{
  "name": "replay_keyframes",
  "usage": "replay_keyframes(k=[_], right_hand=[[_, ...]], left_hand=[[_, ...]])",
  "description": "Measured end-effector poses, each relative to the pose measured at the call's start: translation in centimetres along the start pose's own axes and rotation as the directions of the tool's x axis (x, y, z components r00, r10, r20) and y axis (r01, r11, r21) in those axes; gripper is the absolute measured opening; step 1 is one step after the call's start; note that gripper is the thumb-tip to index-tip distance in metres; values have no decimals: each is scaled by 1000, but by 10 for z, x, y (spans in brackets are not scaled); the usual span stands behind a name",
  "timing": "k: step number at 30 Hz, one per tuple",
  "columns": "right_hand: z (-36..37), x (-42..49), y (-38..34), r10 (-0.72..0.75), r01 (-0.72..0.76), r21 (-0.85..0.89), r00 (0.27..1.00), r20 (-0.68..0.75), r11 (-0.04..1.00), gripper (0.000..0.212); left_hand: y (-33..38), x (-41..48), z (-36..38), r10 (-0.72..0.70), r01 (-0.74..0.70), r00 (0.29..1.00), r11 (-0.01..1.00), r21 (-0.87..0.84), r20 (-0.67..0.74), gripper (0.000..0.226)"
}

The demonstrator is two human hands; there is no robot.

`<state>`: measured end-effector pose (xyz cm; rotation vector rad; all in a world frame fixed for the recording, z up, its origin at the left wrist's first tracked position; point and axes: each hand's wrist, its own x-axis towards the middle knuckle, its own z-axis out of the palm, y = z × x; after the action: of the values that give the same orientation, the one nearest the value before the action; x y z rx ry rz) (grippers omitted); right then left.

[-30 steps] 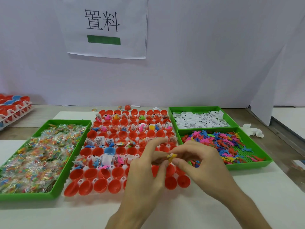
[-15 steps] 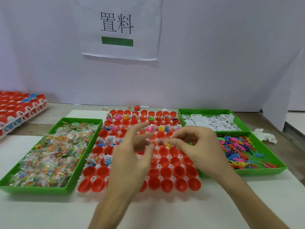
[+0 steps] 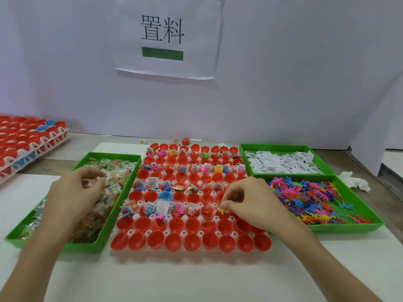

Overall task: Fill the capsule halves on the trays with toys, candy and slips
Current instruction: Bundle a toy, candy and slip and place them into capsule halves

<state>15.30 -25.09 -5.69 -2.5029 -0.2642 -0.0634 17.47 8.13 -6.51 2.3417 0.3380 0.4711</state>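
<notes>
Right hand (image 3: 248, 201) is pinching a yellow toy (image 3: 222, 211) over the tray (image 3: 184, 233) of red capsule halves (image 3: 172, 241), right side, mid rows. Left hand (image 3: 74, 192) is hovering over the candy bin (image 3: 82, 247), fingers curled, blurred; can't tell if it's holding anything.

Red plastic capsule halves (image 3: 192, 243) fill a white moulded plastic tray (image 3: 132, 232), with one blue plastic capsule half (image 3: 165, 196) among them. All three rectangular bins are bright green. The green plastic candy bin (image 3: 87, 247) holds clear candy packets (image 3: 122, 168) speckled in many colours. The green plastic slip bin (image 3: 283, 146) holds white paper slips (image 3: 283, 162) printed in black. The green plastic toy bin (image 3: 349, 227) holds small plastic toys (image 3: 305, 195) in pink, blue, orange and yellow. A white paper sign (image 3: 196, 40) bears black characters above a green bar.
</notes>
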Motion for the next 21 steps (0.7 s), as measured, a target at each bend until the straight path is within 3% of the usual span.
replay_keyframes(k=[5,21], right_hand=[[-3,0,-1,15,-15,-16,999,41,1000,12],[9,5,-3,38,-31,-119,997,60,992,16]], left_hand=[[-19,-1,12,60,-57,998,994,89,-29,14],[-28,6,16,92,-89,995,994,60,-42,16]])
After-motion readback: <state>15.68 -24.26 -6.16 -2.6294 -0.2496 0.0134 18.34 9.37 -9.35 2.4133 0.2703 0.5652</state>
